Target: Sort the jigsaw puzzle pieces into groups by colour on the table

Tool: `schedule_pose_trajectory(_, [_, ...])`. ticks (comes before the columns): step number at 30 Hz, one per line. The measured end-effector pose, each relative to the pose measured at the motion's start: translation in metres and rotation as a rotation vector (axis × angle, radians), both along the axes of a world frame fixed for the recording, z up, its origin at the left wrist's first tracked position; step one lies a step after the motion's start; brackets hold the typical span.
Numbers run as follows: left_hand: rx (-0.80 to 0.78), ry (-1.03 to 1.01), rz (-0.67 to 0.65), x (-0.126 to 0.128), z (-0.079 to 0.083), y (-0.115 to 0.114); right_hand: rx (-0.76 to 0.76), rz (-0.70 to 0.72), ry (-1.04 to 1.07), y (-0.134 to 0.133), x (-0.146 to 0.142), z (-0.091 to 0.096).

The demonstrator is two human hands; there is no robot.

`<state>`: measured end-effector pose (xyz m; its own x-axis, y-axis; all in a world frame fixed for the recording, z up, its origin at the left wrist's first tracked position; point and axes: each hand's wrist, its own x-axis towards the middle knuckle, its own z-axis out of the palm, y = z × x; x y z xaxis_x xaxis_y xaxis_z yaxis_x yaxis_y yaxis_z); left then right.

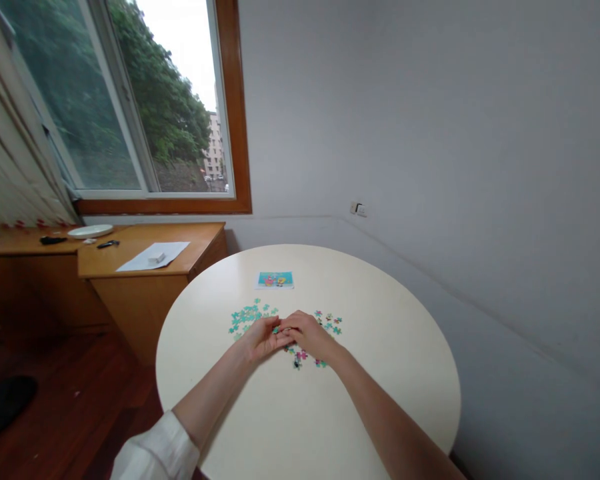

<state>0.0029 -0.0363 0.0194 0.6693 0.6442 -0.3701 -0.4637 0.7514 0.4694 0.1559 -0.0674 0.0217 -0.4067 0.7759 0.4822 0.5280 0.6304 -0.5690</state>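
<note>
My left hand [264,339] is turned palm up over the middle of the round table, its fingers curled around small jigsaw puzzle pieces; a teal piece [276,330] shows by the thumb. Meeting it from the right, my right hand [309,332] has its fingers bent and pressed together over the left fingers. What the right fingertips grip is hidden. Loose teal puzzle pieces [243,318] lie to the left of the hands. Mixed pink, dark and teal pieces [334,327] lie to the right, and pink and dark pieces [299,360] lie just below.
A picture card [275,280] with cartoon figures lies beyond the pieces on the white round table [380,293]. At the back left, a wooden desk [207,237] holds a paper sheet [155,256], a white plate [91,231] and small dark items. Walls stand behind and to the right.
</note>
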Motion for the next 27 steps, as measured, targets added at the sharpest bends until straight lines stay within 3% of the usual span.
schedule_pose_trajectory(3, [0.041, 0.071, 0.018, -0.002, 0.006, 0.0, -0.002, -0.051, 0.116, 0.001, 0.001, 0.002])
schedule_pose_trajectory(9, [0.122, 0.083, -0.02, -0.006, 0.014, -0.002, -0.012, -0.287, 0.197, 0.007, 0.008, -0.001])
schedule_pose_trajectory(17, [0.209, 0.16, 0.034, -0.005, 0.012, -0.004, -0.16, -0.329, 0.213, 0.008, 0.012, -0.004])
schedule_pose_trajectory(27, [0.218, 0.211, 0.124, -0.004, 0.016, -0.005, -0.24, -0.19, 0.392, 0.003, 0.01, 0.003])
